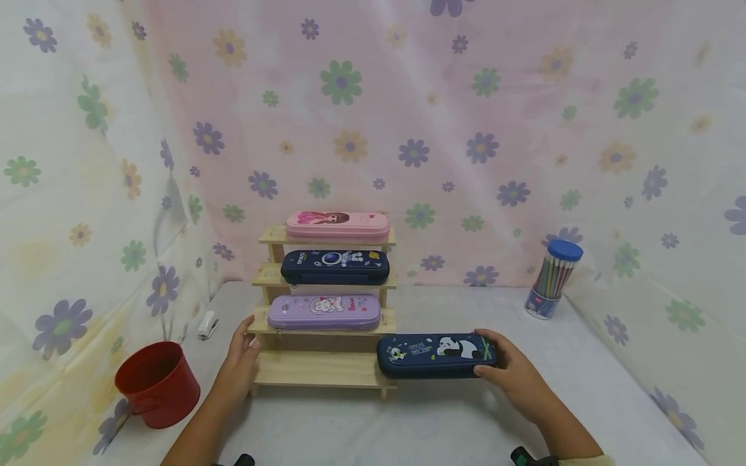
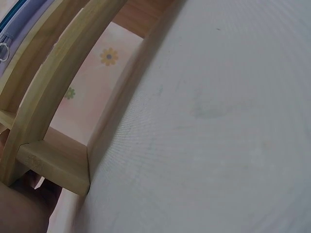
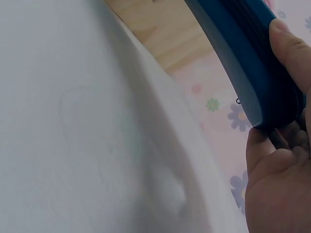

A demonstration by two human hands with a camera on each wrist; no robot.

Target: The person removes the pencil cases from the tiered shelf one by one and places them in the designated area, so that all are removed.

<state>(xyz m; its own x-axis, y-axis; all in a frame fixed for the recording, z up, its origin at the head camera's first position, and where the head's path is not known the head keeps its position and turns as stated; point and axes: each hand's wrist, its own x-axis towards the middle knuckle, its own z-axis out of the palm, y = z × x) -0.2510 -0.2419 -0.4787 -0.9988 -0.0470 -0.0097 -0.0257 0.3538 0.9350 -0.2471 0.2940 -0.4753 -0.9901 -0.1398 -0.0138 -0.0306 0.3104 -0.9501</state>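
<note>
A navy pencil case with a panda design is held by my right hand at its right end, thumb on the near side and fingers at the far side. Its left end overlaps the right end of the bottom tier in the head view. In the right wrist view, the case's zipper side shows beside my thumb. My left hand grips the left side of the stepped wooden rack. A wooden leg of the rack partly hides those fingers in the left wrist view.
On the upper tiers lie a pink pencil case, a navy astronaut case and a lilac case. A red bucket stands left, near a small white object. A blue-lidded tub of colored pens stands back right.
</note>
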